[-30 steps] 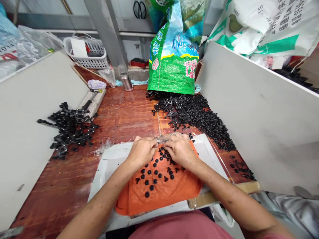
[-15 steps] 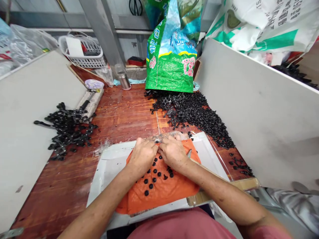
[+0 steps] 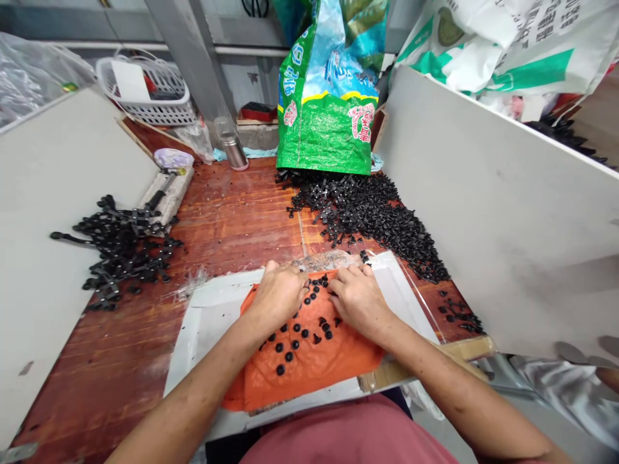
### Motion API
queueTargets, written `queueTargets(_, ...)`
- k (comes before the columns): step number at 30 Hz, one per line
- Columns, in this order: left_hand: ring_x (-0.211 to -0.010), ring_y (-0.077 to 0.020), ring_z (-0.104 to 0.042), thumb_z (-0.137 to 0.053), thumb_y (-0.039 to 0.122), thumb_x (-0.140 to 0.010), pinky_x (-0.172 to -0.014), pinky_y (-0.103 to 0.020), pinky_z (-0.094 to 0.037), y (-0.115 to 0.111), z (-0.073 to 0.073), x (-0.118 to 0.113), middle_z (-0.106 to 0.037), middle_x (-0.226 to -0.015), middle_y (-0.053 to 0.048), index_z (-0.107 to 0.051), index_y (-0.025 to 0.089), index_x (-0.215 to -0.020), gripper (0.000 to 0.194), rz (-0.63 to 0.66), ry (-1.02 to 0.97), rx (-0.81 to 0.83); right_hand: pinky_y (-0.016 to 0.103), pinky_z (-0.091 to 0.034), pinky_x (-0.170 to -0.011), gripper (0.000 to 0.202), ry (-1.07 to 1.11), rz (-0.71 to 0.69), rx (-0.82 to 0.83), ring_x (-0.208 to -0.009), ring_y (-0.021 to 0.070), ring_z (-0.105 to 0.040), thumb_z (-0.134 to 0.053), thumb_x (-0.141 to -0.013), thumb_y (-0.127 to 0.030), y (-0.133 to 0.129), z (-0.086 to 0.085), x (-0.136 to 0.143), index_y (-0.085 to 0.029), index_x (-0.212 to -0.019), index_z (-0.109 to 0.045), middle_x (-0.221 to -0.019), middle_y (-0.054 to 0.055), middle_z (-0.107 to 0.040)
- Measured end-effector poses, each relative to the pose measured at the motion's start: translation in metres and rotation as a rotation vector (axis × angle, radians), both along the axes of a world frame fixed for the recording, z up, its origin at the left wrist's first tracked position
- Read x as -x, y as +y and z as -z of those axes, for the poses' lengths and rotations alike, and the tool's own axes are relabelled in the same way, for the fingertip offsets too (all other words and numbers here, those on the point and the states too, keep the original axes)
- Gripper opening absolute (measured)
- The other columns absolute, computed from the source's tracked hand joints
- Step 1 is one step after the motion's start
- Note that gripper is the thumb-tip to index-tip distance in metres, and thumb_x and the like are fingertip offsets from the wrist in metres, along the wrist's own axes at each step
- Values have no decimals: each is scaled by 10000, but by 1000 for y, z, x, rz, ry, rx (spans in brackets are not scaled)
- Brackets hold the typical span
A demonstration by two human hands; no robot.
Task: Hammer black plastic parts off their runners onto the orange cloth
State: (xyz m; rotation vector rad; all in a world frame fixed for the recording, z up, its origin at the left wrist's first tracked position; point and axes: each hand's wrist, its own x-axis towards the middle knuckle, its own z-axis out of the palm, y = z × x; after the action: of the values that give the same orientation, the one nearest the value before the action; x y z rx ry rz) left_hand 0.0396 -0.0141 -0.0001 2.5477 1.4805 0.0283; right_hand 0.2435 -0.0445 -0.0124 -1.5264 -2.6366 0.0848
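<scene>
An orange cloth [image 3: 333,357] lies over a pale framed board in front of me, with several small round black plastic pieces [image 3: 289,356] scattered on it. My left hand [image 3: 280,293] rests at the cloth's far left part, fingers curled closed and their tips mostly hidden. To its right, my right hand [image 3: 360,298] has bent fingers drawn together beside more of the black pieces. Anything pinched in either hand is too small or hidden to make out. A gap with a cluster of pieces separates the two hands.
A large heap of black parts [image 3: 387,216] spreads below a green bag [image 3: 324,138]. On the left lie longer black parts [image 3: 120,251] beside a hammer-like tool [image 3: 159,192]. Grey panels [image 3: 488,193] flank the table. A metal flask [image 3: 235,153] and white basket [image 3: 164,113] stand behind.
My hands have moved apart, the right one shifting to the right. More black pieces now show between them, and the pointed grey tip beside my right hand is no longer visible.
</scene>
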Motion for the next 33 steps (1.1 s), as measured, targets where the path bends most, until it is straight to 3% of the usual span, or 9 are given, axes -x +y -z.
queueTargets(4, -929, -274, -676, -584, 221, -920, -831, -420, -346, -1, -4, 1, -766, -921, -92, -733, 204, -840, 170, 0, -35, -14, 436, -276, -849, 194, -30, 52, -17, -999, 291, -501, -593, -981, -297, 10, -10, -3, -186, -908, -733, -980, 118, -674)
queueTargets(8, -964, -263, -685, -571, 198, -930, -842, -416, -344, 4, -5, -6, -781, -972, -58, -733, 225, -906, 166, 7, -76, -31, 434, -269, -874, 246, -46, 7, -19, -1014, 268, -508, -489, -1029, -225, 21, -10, 8, -212, -997, -732, -1018, 96, -698)
queueTargets(12, -949, -258, -692, -569, 200, -932, -828, -410, -342, 11, 6, -17, -786, -961, -53, -724, 221, -829, 188, 16, -72, -32, 426, -271, -850, 263, -55, 14, 8, -992, 264, -528, -495, -1019, -210, 26, -4, 10, -209, -927, -742, -977, 89, -724)
queueTargets(17, -943, -262, -694, -539, 227, -962, -829, -418, -341, 10, 18, -24, -782, -927, -63, -725, 207, -817, 236, -28, -93, -85, 417, -260, -841, 266, -52, 70, 33, -952, 253, -555, -503, -995, -179, 28, -1, -7, -194, -871, -738, -954, 92, -739)
queueTargets(24, -937, -260, -687, -566, 236, -946, -844, -418, -346, 6, 6, -23, -780, -954, -68, -761, 232, -924, 196, -18, -112, -101, 411, -250, -841, 225, -24, 81, 35, -917, 243, -581, -526, -976, -181, 30, -10, -14, -203, -909, -740, -943, 84, -757)
queueTargets(28, -918, -268, -674, -565, 227, -934, -817, -422, -346, 8, 5, -30, -762, -893, -79, -757, 222, -807, 230, 43, -49, -77, 413, -248, -851, 225, -26, 60, 32, -883, 246, -580, -556, -958, -181, 28, -8, -14, -183, -821, -735, -868, 89, -757)
queueTargets(33, -928, -275, -680, -550, 239, -950, -823, -425, -359, 11, 8, -38, -776, -957, -96, -741, 206, -802, 244, -17, -48, -84, 404, -252, -863, 252, -1, 63, 3, -889, 238, -560, -527, -989, -172, 29, 0, -15, -187, -840, -730, -885, 76, -756)
